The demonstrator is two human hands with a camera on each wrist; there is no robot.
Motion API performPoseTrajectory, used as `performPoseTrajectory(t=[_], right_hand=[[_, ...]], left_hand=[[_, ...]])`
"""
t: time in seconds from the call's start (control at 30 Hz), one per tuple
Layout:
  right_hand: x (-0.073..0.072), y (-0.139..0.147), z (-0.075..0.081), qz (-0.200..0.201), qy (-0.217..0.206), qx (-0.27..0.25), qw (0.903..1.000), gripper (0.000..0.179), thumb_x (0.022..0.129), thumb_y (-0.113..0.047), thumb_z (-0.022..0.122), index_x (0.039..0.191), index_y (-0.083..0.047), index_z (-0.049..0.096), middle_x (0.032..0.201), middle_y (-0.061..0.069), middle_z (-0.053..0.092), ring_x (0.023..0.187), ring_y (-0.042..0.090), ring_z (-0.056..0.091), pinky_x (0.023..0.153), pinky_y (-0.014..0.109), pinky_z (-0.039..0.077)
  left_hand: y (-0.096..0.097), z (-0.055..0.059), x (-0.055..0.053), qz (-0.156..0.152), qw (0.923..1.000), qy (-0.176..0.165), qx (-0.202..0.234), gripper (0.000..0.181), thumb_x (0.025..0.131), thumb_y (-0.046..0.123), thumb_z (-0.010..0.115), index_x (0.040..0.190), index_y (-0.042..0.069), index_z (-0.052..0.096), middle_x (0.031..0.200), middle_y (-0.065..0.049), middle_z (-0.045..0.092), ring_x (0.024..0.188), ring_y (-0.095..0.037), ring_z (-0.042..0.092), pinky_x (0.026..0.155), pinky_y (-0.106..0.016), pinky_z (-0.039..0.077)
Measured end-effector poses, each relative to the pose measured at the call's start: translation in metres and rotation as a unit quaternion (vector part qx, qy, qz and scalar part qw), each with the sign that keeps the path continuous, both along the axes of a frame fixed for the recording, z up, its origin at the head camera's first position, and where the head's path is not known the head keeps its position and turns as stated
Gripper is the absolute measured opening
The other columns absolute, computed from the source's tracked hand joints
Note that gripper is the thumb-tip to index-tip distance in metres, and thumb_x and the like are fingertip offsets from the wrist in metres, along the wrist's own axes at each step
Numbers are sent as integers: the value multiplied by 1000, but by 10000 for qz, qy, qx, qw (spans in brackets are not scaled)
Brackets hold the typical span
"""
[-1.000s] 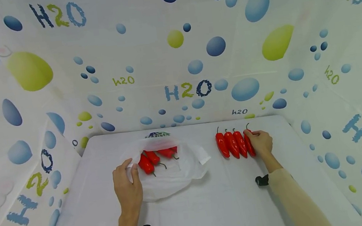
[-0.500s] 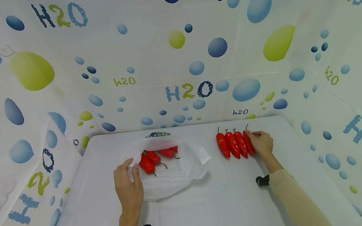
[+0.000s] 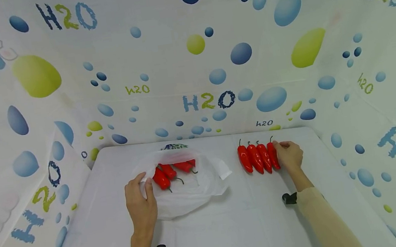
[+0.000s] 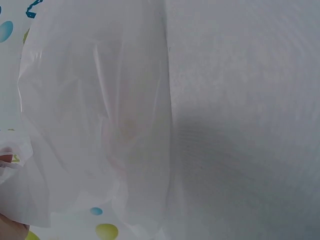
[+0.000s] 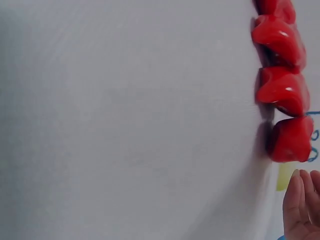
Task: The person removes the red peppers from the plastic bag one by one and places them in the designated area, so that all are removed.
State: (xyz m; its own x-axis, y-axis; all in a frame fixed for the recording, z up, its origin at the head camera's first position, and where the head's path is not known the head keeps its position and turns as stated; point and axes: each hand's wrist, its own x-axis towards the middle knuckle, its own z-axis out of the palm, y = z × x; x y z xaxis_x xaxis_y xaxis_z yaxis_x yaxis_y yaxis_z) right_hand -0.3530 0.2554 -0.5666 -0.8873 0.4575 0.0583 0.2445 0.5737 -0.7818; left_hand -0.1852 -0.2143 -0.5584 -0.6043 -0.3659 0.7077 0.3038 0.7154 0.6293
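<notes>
On the left of the table lies a white plastic bag, its mouth towards me. Inside, several red peppers show with their green stems. My left hand holds the left edge of the bag's mouth between thumb and fingers; in the left wrist view the bag hides most of that hand. At the right, several long red peppers lie side by side, stems away from me. Just right of the end pepper is my right hand, its fingers straight and apart from the pepper in the right wrist view.
The white-covered table stretches between both arms. A patterned curtain with blue and green spots rises at its back edge and on both sides. Dark print shows at the bag's far end.
My right hand has let go of the end pepper and shifted slightly right. The pepper now lies level with the row. The left hand and the bag stay put.
</notes>
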Motion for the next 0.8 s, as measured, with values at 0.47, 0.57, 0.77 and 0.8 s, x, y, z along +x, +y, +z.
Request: performPoseTrajectory(t=[0.47, 0.57, 0.77, 0.8], right_hand=[[16, -32, 47, 406, 1036, -294, 9934, 52, 100, -53, 64, 128, -10, 72, 122, 12, 73, 112, 30, 65, 96, 46, 54], [22, -40, 56, 612, 1338, -390, 9883, 48, 99, -51, 67, 125, -11, 74, 118, 11, 74, 112, 28, 65, 96, 46, 53], [35, -61, 70, 1064, 1821, -332, 9769, 45, 99, -51, 68, 122, -13, 76, 116, 8, 76, 109, 25, 67, 88, 44, 56], [37, -64, 72, 1131, 1893, -304, 9749, 45, 99, -50, 67, 122, -13, 76, 116, 7, 76, 109, 24, 68, 88, 44, 57]], left_hand=[[-2, -2, 0, 21, 10000, -31, 3, 31, 103, 10, 65, 132, 1, 64, 115, -19, 66, 106, -34, 56, 89, -33, 42], [-1, -1, 0, 9, 10000, -48, 28, 31, 103, 10, 65, 133, 1, 63, 116, -18, 66, 106, -34, 56, 89, -33, 42], [0, -1, 1, -39, 10000, 0, 31, 32, 103, 10, 65, 133, 1, 63, 115, -18, 66, 107, -34, 57, 89, -33, 42], [-1, -1, 1, -59, 10000, 14, 30, 32, 103, 10, 65, 133, 1, 64, 115, -18, 66, 107, -34, 57, 90, -34, 42]])
